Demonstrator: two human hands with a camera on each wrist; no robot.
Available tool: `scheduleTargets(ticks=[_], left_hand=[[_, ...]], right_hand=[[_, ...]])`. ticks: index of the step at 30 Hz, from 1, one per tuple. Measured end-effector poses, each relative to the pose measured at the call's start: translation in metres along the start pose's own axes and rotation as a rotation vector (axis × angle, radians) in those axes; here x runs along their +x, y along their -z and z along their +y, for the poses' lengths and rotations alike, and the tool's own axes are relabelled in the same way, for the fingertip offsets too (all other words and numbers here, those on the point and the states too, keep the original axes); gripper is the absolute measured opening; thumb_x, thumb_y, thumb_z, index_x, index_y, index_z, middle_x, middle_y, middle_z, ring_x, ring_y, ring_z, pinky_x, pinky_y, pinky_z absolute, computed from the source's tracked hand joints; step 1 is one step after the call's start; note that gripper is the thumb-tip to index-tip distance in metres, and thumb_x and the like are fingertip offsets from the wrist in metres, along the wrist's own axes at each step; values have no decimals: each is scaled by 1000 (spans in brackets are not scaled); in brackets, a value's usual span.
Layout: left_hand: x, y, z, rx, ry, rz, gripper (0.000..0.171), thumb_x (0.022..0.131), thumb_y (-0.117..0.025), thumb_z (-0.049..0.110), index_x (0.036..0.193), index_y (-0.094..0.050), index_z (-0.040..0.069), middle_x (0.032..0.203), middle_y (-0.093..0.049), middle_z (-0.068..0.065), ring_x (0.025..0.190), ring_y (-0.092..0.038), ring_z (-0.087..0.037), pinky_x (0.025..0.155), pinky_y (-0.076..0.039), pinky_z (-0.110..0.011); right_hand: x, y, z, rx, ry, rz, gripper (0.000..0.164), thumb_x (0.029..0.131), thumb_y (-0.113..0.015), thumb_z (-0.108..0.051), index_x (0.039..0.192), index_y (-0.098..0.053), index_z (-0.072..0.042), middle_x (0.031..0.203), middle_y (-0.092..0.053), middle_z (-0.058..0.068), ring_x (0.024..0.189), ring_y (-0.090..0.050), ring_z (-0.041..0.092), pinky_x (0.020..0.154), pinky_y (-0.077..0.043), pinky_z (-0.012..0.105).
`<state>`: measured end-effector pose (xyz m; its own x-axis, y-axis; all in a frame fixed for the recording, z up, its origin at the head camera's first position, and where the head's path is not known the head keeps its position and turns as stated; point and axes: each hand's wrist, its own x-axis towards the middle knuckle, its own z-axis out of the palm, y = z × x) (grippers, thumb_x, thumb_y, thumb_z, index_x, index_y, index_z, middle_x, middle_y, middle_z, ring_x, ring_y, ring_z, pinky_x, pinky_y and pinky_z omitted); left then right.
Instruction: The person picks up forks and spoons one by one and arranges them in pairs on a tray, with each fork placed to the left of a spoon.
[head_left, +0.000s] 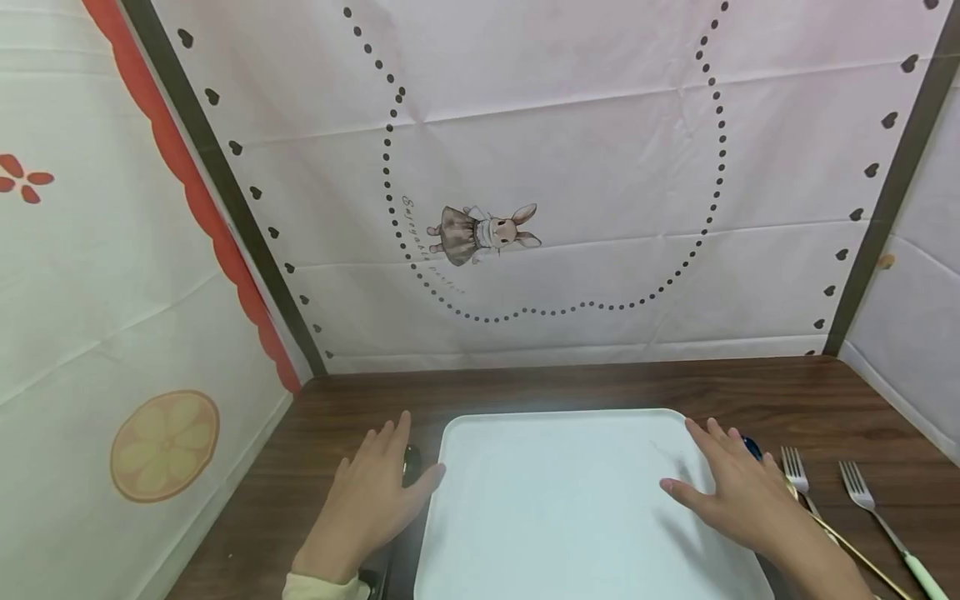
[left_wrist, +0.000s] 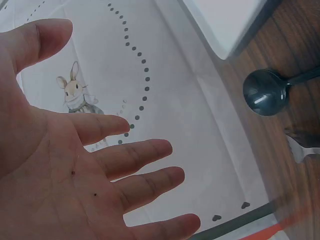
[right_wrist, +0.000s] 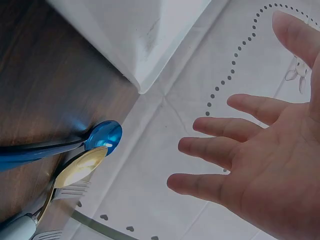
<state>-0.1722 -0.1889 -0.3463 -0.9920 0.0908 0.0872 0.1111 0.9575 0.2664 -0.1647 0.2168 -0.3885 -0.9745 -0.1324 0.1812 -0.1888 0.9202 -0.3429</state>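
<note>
A white rectangular tray (head_left: 570, 500) lies on the brown wooden table. My left hand (head_left: 378, 492) hovers by its left side, fingers spread and holding nothing; a dark round-bowled spoon (left_wrist: 265, 92) lies beneath it, partly hidden in the head view. Over the tray's right edge is my right hand (head_left: 738, 492), also spread and bare, casting a shadow on the tray. Near that hand lie a blue spoon (right_wrist: 105, 136) and a gold spoon (right_wrist: 82, 167). Two forks stand out farther right: one fork (head_left: 795, 471) close to the hand, another fork (head_left: 857, 487) with a pale green handle.
White printed cloth walls (head_left: 562, 167) enclose the table (head_left: 360, 396) at the back and both sides. Beside the dark spoon, a shiny metal utensil (left_wrist: 302, 145) is cut off by the left wrist view's edge.
</note>
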Motion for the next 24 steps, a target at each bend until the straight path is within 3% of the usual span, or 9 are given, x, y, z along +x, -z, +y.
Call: scheduleTargets(ticks=[7,13,24], left_hand=[[-1,-3,-5,12,-3,5,94,83,-32,74,146,-23,6,144,-31,-23,129,-23,-43,94,-23,-72],[-1,-4,-9,6,-19,0,90,84,-38,70,144,-28,4,142,-34,-24,127,-28,-43,93,-28,-70],[-1,-9,-18,-28,13,-78,79,88,-48,53,144,-26,1,141,-33,-27,125,-29,-44,94,-30,-67]], right_hand=[[2,-1,1,-12,-2,3,93,77,-59,-63,142,-32,-2,135,-31,38,119,-24,58,82,-16,82],[1,-1,7,-14,5,13,91,79,-56,-64,141,-33,-2,134,-33,38,118,-26,58,82,-19,81],[1,-2,9,-16,20,3,88,80,-56,-62,135,-39,5,128,-47,30,112,-39,54,80,-35,72]])
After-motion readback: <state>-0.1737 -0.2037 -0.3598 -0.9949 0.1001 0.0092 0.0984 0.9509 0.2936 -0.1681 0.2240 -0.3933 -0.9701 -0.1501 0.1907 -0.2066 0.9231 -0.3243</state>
